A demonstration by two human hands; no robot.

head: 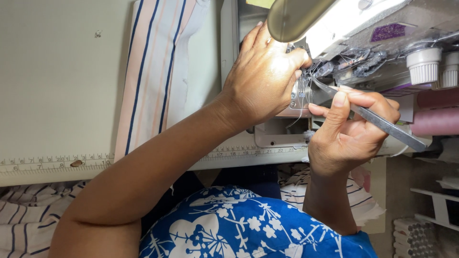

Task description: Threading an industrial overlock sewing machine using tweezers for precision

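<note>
My left hand reaches up to the needle area of a sewing machine, its fingertips pinched at the presser foot under the machine's lamp; whether it grips a thread I cannot tell. My right hand holds metal tweezers, whose tips point left toward the needle area next to my left fingertips. A thin loose thread hangs below the foot over the metal plate.
Striped white, peach and blue fabric lies on the cream table left of the machine. A ruler strip runs along the table's front edge. Pink thread cones stand at right; more striped cloth lies on my lap.
</note>
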